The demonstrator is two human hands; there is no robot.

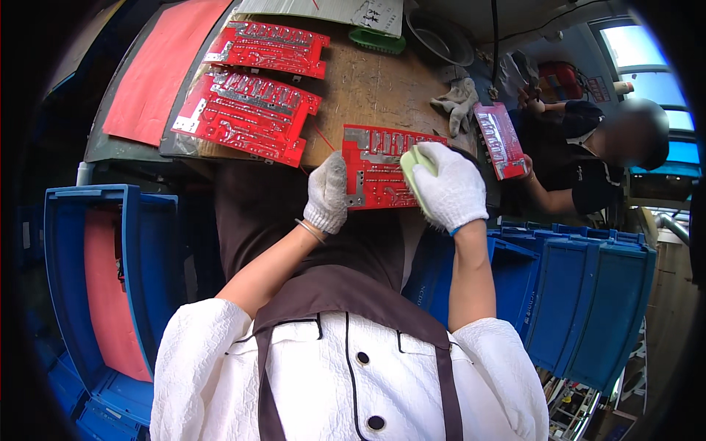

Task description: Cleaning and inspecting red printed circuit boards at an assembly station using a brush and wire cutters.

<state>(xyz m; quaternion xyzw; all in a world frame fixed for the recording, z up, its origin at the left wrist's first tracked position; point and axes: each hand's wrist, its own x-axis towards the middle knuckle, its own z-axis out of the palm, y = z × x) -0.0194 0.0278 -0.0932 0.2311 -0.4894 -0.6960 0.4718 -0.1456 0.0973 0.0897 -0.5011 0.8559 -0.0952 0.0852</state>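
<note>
Head view: pale green brush (410, 176) crosswise over the red board (364, 173)

The red board lies between the two gloved hands, long axis running left to right, its near edge toward the apron (316, 290). The left hand (327, 192) is closed on the board's left end. The right hand (446, 185) is wrapped over the brush, above the board's right half. The relation that seems to matter is this crossing: the brush's long axis runs front to back, slightly slanted, its lower tip reaching past the board's near edge. How fully the bristles touch the board cannot be told, as the hand covers much of them. Beyond and left of the board lie two more red boards (246, 114); beyond it, a darker green brush (376, 42); beyond its right end, a crumpled glove (457, 103).
</note>
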